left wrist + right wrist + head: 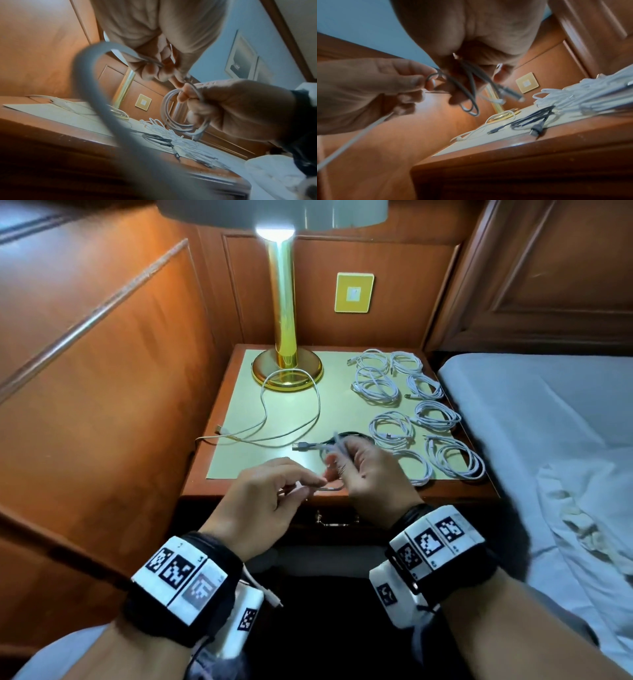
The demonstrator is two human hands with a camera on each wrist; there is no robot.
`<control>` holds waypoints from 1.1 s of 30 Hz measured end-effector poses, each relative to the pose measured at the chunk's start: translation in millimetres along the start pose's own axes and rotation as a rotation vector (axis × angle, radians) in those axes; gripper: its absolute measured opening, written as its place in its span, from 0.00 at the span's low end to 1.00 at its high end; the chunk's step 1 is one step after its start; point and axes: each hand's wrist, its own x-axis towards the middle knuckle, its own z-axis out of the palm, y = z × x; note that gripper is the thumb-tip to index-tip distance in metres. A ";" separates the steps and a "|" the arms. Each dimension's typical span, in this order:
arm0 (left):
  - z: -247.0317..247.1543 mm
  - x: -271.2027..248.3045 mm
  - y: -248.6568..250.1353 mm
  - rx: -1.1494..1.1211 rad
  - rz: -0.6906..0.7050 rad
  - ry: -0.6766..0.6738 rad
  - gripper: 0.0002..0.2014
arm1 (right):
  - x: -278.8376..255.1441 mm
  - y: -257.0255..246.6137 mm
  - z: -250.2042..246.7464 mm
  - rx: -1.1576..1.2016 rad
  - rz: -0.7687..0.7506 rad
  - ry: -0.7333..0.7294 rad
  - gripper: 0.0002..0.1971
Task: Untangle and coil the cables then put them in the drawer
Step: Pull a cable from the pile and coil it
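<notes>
**Clerk:** Item one, nearest you: the wrist bands [178, 580], one on each forearm. Item two: your left hand [270, 491], on your side of the lamp [287, 364], over the nightstand's [219, 419] front edge, fingers curled, thumb and forefinger pinching the grey cable [180, 121] by its free run.

**Operator:** And the right?

**Clerk:** Item three: your right hand [363, 470], beside the left, raised above the top, fingers closed round the loops already made. Its plug [303, 446] sticks out toward the lamp.

**Operator:** How do I finish this one cleanly?

**Clerk:** In my judgement: feed the run with the left, lay each turn the same size as the last, let the cable twist freely so that it does not kink, keep the right pinch firm.

**Operator:** What remains?

**Clerk:** Item four: white coils [411, 412], right of the lamp, in rows. Item five: one loose white cable [291, 409], in front of the lamp base. Item six: a black cable [534, 120], near the front edge. Item seven: the drawer [337, 520], below the top, shut.
</notes>
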 end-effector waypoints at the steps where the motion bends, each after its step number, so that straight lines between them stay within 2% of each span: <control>1: -0.8 0.8 -1.5 -0.008 0.002 0.059 0.08 | -1.7 -3.5 0.4 -0.079 -0.008 -0.059 0.11; 2: -1.7 1.1 -3.7 -0.005 -0.006 0.110 0.06 | -2.6 -5.1 2.2 -0.109 -0.004 -0.105 0.13; 4: -2.6 1.7 -6.5 0.017 -0.030 0.157 0.06 | -3.8 -9.3 5.0 -0.017 0.024 -0.139 0.17; 7: -0.6 0.3 -5.4 -0.001 -0.166 0.102 0.12 | -2.4 -13.8 9.9 0.322 0.140 -0.174 0.23; 9: 0.6 0.4 -4.4 -0.058 -0.250 0.061 0.14 | -2.2 -14.8 10.0 0.482 0.194 -0.240 0.23; 10: 0.6 0.6 -3.1 -0.106 -0.259 0.047 0.14 | -2.5 -14.5 10.0 0.523 0.208 -0.270 0.23; 12: 0.0 2.4 2.3 -0.226 -0.248 0.024 0.12 | -1.3 -12.9 11.6 0.584 0.235 -0.305 0.30; 14: -0.8 3.7 5.6 -0.348 -0.272 0.016 0.09 | -0.3 -11.0 12.7 0.654 0.271 -0.279 0.35; 16: -0.3 3.4 5.1 -0.394 -0.316 -0.003 0.10 | 0.1 -10.1 13.8 0.708 0.307 -0.222 0.30; 19: 2.4 2.7 0.2 -0.285 -0.319 0.017 0.09 | -0.9 -11.3 15.8 0.703 0.356 -0.142 0.21; 23: 1.7 3.3 1.4 -0.321 -0.325 0.075 0.10 | 1.3 -13.4 18.4 0.770 0.349 -0.133 0.20; 26: 0.8 4.1 3.8 -0.416 -0.327 0.047 0.19 | 2.5 -17.6 14.7 0.897 0.366 -0.136 0.21; 28: -0.5 3.8 1.5 -0.398 -0.307 0.064 0.22 | 2.3 -20.3 10.7 0.987 0.354 -0.139 0.22; 31: -2.1 2.3 -7.0 -0.168 -0.283 0.148 0.09 | 1.5 -21.8 7.2 1.052 0.328 -0.149 0.23; 33: -1.2 0.6 -9.2 0.008 -0.250 0.209 0.04 | 0.5 -21.6 7.8 1.054 0.283 -0.163 0.23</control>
